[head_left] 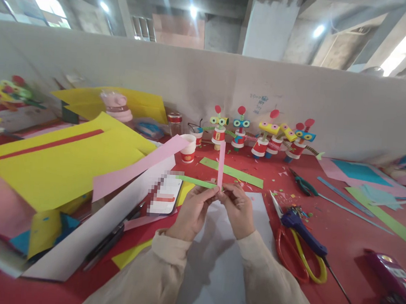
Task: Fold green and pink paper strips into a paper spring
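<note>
My left hand [192, 211] and my right hand [236, 210] meet over a pale grey sheet [221, 264], fingers pinched together. Between them they grip the joined ends of two narrow paper strips. A pink paper strip [221, 165] stands upright from the fingertips. The other, a green paper strip [197, 182], points left past my left hand, toward a phone [167, 196] whose screen is partly blurred out. Exactly how the strips overlap is hidden by my fingers.
Paper-cup figures [259, 146] stand along the wall. Scissors [281, 222], a glue gun [301, 233] and pliers [301, 182] lie at right. Yellow sheets [73, 161] and a pink sheet [135, 170] cover the left. Stacked paper cups [188, 148] stand behind the phone.
</note>
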A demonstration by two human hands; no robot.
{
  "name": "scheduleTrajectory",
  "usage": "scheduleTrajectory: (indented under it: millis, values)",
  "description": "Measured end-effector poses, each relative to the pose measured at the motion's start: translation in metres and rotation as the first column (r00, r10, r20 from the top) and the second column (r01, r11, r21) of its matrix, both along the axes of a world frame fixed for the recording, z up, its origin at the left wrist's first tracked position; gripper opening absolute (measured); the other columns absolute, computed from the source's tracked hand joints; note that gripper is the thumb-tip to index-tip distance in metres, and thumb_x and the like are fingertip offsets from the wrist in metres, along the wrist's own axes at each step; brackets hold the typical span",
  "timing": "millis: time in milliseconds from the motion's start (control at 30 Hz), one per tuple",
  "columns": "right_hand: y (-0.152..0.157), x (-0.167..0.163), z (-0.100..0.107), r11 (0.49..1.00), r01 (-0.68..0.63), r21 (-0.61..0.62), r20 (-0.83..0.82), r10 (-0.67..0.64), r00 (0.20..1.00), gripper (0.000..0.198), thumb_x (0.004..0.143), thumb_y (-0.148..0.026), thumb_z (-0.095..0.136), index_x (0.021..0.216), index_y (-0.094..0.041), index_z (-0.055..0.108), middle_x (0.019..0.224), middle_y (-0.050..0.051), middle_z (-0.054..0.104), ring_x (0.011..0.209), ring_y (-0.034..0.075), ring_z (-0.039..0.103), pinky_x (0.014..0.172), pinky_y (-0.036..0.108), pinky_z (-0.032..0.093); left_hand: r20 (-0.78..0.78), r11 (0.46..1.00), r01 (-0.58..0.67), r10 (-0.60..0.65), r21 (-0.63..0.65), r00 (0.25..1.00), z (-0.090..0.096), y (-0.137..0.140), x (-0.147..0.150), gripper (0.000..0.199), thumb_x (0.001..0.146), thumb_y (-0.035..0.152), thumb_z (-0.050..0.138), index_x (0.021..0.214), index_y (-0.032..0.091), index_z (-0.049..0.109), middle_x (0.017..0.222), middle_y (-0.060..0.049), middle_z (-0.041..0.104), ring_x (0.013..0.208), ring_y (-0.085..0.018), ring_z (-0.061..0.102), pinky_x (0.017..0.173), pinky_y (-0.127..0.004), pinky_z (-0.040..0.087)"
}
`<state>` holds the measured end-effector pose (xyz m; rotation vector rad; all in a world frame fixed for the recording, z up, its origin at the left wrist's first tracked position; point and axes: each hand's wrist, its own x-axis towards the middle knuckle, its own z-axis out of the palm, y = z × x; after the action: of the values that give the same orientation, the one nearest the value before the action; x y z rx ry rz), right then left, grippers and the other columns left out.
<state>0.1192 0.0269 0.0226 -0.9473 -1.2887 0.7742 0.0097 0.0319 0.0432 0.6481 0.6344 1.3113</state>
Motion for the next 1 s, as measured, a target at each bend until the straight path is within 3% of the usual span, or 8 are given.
scheduleTrajectory:
  millis: [333,433,567,700,867,1000]
  values:
    - [-0.0017,0.0006,0.0077,0.97,-0.165,-0.179,-0.303,0.105,0.947,0.019,0.071,-0.037,0.066,0.074,-0.018,0.068,0.068,0.001,0.059,0.064,0.013,0.055,0.058,0.027,0.046,-0.199,0.98,-0.097,0.131,0.173,0.971,-0.001,-0.0033,0.0035,0.019,0.061,0.019,0.073,0.077,0.016,0.062,0.069,-0.001,0.064,0.066,-0.014,0.057,0.065,-0.027,0.045]
    - [-0.0009,-0.0007,0.0049,0.963,-0.158,-0.219,-0.351,0.074,0.933,0.02,0.069,-0.038,0.068,0.073,-0.018,0.067,0.068,0.001,0.06,0.063,0.013,0.056,0.058,0.027,0.048,-0.331,0.964,-0.149,0.217,0.219,0.918,-0.0029,-0.0026,0.0017,0.021,0.059,0.018,0.074,0.076,0.016,0.063,0.074,-0.002,0.065,0.071,-0.016,0.058,0.067,-0.026,0.045]
    - [-0.0015,-0.0019,0.0055,0.951,-0.215,-0.223,-0.395,0.114,0.912,0.02,0.068,-0.037,0.07,0.077,-0.019,0.067,0.069,0.001,0.063,0.062,0.013,0.057,0.061,0.028,0.049,-0.454,0.904,-0.207,0.372,0.373,0.809,-0.0036,-0.0027,-0.0027,0.016,0.062,0.014,0.07,0.077,0.019,0.064,0.082,-0.003,0.065,0.078,-0.016,0.058,0.072,-0.024,0.043]
    - [-0.0028,-0.0004,0.0071,0.937,-0.273,-0.219,-0.437,0.156,0.886,0.018,0.067,-0.034,0.071,0.08,-0.021,0.067,0.074,0.001,0.065,0.064,0.012,0.058,0.064,0.029,0.05,-0.478,0.895,-0.193,0.384,0.402,0.79,-0.0003,-0.003,-0.0051,0.016,0.064,0.012,0.067,0.077,0.02,0.063,0.077,-0.001,0.064,0.074,-0.016,0.059,0.069,-0.025,0.042]
    - [-0.0008,0.0033,0.0027,0.947,-0.219,-0.236,-0.434,0.099,0.895,0.017,0.064,-0.031,0.073,0.075,-0.02,0.066,0.069,0.002,0.064,0.065,0.015,0.06,0.062,0.03,0.05,-0.501,0.87,-0.204,0.434,0.449,0.748,0.0046,-0.0042,-0.005,0.014,0.064,0.01,0.064,0.072,0.022,0.064,0.077,-0.001,0.064,0.078,-0.018,0.057,0.075,-0.026,0.04]
    - [0.0013,0.0023,-0.0002,0.951,-0.211,-0.227,-0.428,0.097,0.899,0.018,0.065,-0.033,0.073,0.075,-0.02,0.066,0.071,0.002,0.064,0.067,0.015,0.059,0.063,0.03,0.049,-0.49,0.88,-0.212,0.421,0.426,0.764,0.0006,-0.0017,-0.0035,0.017,0.065,0.01,0.064,0.076,0.022,0.064,0.079,-0.002,0.064,0.076,-0.018,0.057,0.073,-0.027,0.041]
